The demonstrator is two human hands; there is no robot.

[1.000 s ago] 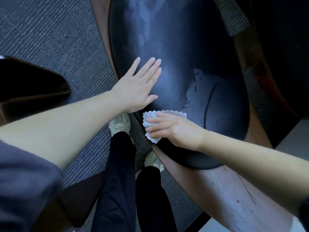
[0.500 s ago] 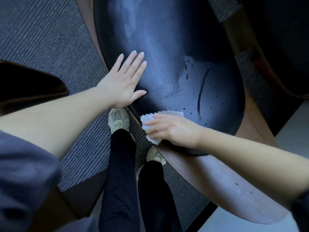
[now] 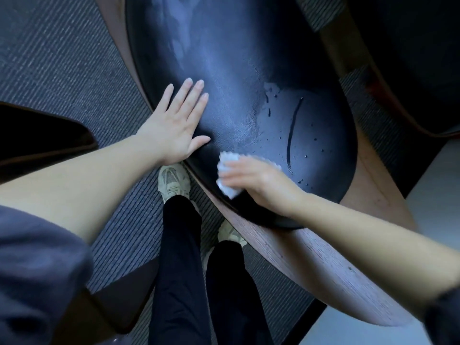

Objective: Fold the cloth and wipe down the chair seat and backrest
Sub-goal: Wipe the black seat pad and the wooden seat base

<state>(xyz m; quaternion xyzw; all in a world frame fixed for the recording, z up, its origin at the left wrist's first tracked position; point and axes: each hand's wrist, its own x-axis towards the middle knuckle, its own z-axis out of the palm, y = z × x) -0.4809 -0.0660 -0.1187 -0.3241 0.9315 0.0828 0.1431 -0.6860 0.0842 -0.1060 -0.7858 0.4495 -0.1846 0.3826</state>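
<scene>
A chair with a black leather pad (image 3: 239,100) in a brown wooden shell (image 3: 311,265) fills the middle. Its surface is wet, with droplets and a dark streak on the right. My left hand (image 3: 176,128) lies flat on the pad's left edge, fingers straight and spread. My right hand (image 3: 258,183) presses a small folded white cloth (image 3: 227,175) against the near edge of the pad, fingers fairly straight on top of it. The hand is motion-blurred and hides most of the cloth.
Grey striped carpet (image 3: 62,61) covers the floor. My two legs in dark trousers and pale sneakers (image 3: 173,181) stand just left of the chair. Another dark chair (image 3: 418,70) sits at the upper right, and a dark piece of furniture (image 3: 37,135) at the left.
My right hand with the cloth has kept sliding along the near edge of the pad. My left hand has stayed flat on the left edge. The view has shifted slightly.
</scene>
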